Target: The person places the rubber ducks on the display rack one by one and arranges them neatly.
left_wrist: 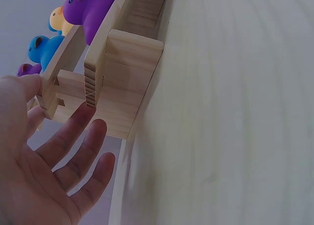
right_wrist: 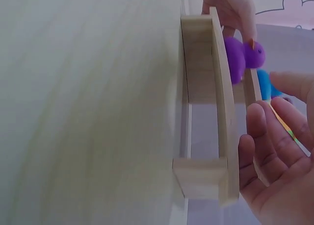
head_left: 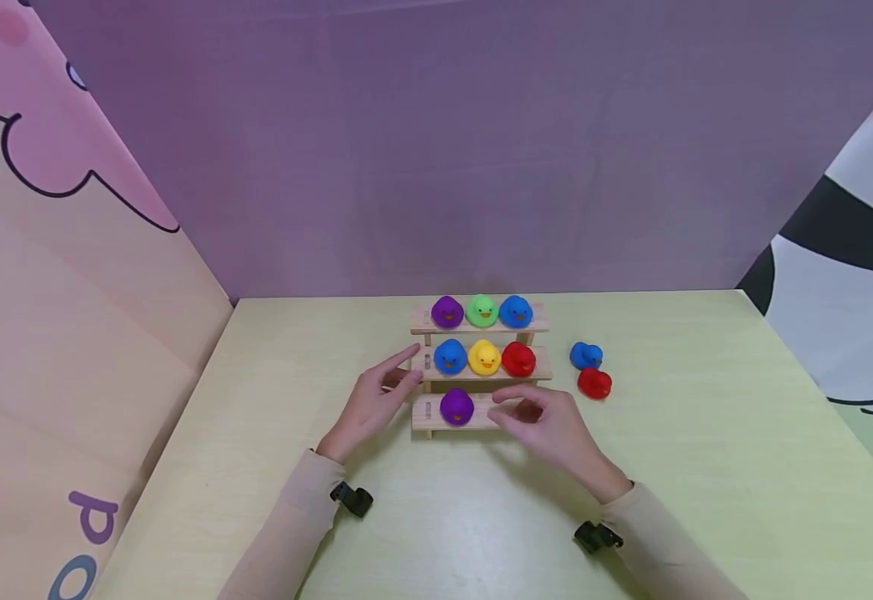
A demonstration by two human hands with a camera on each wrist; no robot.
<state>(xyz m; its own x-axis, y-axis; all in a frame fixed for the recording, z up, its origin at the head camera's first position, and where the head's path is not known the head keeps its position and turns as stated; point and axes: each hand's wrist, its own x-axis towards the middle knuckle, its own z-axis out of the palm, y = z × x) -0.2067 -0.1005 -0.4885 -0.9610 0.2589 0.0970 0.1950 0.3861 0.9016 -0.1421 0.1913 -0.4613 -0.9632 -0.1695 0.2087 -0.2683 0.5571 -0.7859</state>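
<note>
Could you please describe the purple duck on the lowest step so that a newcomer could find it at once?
On the pale green table stands a three-step wooden rack holding small rubber ducks. Go to its lowest, nearest step, between the left hand and the right hand. The purple rubber duck sits alone there; the other purple duck is on the top step beside a green one.

table: pale yellow-green
stepped rack: light natural wood
top step ducks: purple, green, blue
middle step ducks: blue, yellow, red
bottom step duck: purple
loose ducks right of centre: blue, red
back wall: plain mauve
left panel: peach and pink, black outline, purple letters
right panel: white with black band
sleeves: beige
</note>
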